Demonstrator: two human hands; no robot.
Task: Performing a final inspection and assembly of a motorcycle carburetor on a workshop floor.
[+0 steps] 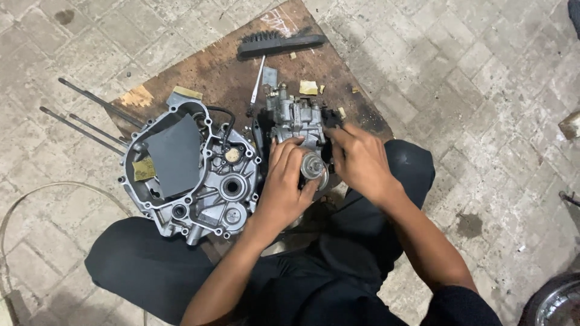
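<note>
A grey metal carburettor stands on a brown wooden board in front of my knees. My left hand wraps around its lower left side, thumb against a round metal cap. My right hand grips the right side of the carburettor, fingertips on a black part near its top. Both hands hold the same piece.
An aluminium engine case with a dark grey sheet inside lies to the left, long studs sticking out. A black brush and a screwdriver lie at the board's far end. Brick paving surrounds the board.
</note>
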